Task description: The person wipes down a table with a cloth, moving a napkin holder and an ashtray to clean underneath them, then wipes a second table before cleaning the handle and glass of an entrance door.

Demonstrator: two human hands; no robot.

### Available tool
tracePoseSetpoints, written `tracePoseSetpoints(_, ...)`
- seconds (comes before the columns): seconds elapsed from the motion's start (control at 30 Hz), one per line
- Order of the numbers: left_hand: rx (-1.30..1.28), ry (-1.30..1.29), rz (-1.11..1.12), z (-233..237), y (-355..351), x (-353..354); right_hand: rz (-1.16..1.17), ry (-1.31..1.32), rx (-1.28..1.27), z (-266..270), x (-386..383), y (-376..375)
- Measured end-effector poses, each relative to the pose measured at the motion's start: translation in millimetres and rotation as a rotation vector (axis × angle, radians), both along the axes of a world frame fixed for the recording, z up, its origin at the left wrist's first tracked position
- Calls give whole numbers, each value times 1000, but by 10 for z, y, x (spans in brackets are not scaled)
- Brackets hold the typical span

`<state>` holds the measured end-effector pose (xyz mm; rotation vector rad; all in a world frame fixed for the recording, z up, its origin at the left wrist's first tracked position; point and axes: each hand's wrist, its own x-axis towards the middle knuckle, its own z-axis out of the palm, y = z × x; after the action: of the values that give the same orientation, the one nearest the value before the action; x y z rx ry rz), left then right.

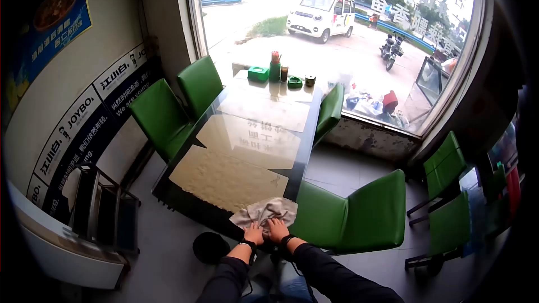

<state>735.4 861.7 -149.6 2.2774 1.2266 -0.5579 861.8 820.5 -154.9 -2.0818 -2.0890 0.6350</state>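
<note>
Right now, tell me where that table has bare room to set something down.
Bare: the middle of the table, from the grey cloth under the left hand and right hand at the near edge up to the condiment cluster by the window. Crowded: that far end.

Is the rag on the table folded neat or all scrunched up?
Scrunched up. The grey rag lies in lumpy wrinkles at the near edge of the table, with the left hand and right hand on it.

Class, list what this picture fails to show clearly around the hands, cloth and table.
Head view:
- left hand and right hand: gripping or pressing the cloth? Too small.
- table surface: masked by window reflections.
- containers at the far end: too small to identify.
- dark round object: too dark to identify.
</note>
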Motion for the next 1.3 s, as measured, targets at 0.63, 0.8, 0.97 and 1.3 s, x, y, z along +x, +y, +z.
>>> tracePoseSetpoints(0.63,97,-289,-18,132,-418,-72,-404,352,338,102,241,-42)
tracePoseSetpoints(0.8,228,-228,-129,76,-277,140,-16,-89,296,-40,419,-217)
tracePoseSetpoints(0.97,167,-182,-208,-255,4,419,91,-97,209,-213,737,-91)
tracePoseSetpoints(1.3,11,-108,-244,-65,1525,1885,71,-6,198,-176,2114,1460)
